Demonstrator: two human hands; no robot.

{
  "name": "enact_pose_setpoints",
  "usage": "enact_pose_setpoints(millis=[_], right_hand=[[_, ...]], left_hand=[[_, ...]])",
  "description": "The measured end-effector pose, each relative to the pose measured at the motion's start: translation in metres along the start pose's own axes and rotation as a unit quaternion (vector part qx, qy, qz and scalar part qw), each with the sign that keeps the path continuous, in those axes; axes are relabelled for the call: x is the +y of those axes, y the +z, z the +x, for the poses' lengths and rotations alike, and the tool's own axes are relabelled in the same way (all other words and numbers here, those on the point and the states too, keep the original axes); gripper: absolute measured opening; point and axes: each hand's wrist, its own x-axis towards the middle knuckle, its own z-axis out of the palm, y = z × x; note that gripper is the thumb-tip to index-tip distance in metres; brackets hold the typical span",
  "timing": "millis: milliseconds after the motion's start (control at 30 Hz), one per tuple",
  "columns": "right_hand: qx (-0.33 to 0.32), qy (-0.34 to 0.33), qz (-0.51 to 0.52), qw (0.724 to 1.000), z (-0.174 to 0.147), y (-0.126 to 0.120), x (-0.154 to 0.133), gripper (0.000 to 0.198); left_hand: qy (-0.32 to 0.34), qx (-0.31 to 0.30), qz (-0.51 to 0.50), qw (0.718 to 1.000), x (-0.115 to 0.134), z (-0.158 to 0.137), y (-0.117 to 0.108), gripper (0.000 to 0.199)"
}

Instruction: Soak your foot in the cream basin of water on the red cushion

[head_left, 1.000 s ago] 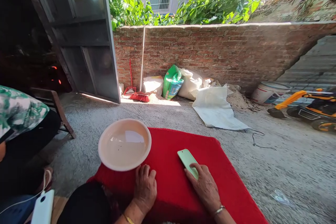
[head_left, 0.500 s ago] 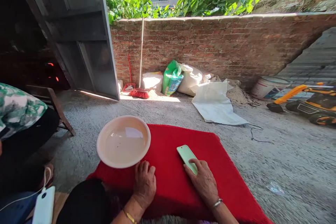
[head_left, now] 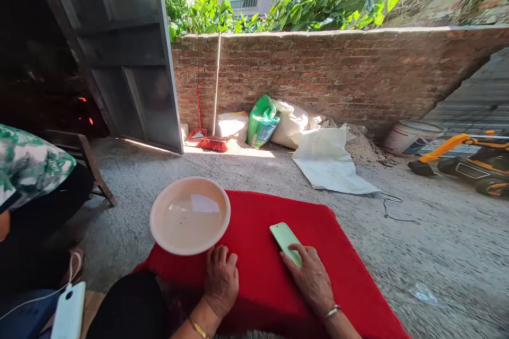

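A pale green phone (head_left: pixel 285 241) lies on the red cloth (head_left: pixel 254 286) in front of me. My right hand (head_left: pixel 312 278), with a silver bangle at the wrist, has its lower end between thumb and fingers, the index finger bent over the flat face. To the left stands a round pinkish-beige basin (head_left: pixel 157 222) with clear water and a few dark specks in it. My left hand (head_left: pixel 221 278), wearing a gold bracelet, rests on the cloth by the basin's near rim. Its fingers are loosely bent and slightly apart, holding nothing; their tips are partly hidden.
A seated person (head_left: pixel 35 164) in a patterned top is at the left, near a white phone (head_left: pixel 68 310) with a cable. Beyond are a metal door (head_left: pixel 131 63), a broom (head_left: pixel 212 143), sacks (head_left: pixel 264 122), a white sheet (head_left: pixel 334 159), a bucket (head_left: pixel 411 137) and a toy excavator (head_left: pixel 469 161).
The whole view has shifted slightly down and to the right. Both hands, the phone and the basin keep their places relative to one another.
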Motion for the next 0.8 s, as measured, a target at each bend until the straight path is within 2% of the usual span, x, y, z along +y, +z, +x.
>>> enact_pose_setpoints(millis=[333, 500, 633, 800], right_hand=[[-0.017, -0.018, 0.088, 0.996, -0.005, -0.013, -0.002, 0.036], [-0.040, -0.072, 0.113, 0.990, -0.012, -0.022, -0.010, 0.034], [-0.069, -0.123, 0.107, 0.984, -0.018, -0.022, -0.014, 0.030], [-0.056, -0.134, 0.077, 0.986, -0.020, -0.017, -0.019, 0.028]], left_hand=[[-0.014, -0.024, -0.013, 1.000, 0.003, 0.002, -0.003, 0.022], [-0.011, -0.019, -0.008, 1.000, 0.003, 0.001, -0.001, 0.021], [-0.008, -0.007, -0.003, 1.000, 0.002, 0.001, 0.002, 0.020], [0.002, 0.016, 0.004, 1.000, 0.000, 0.000, 0.004, 0.017]])
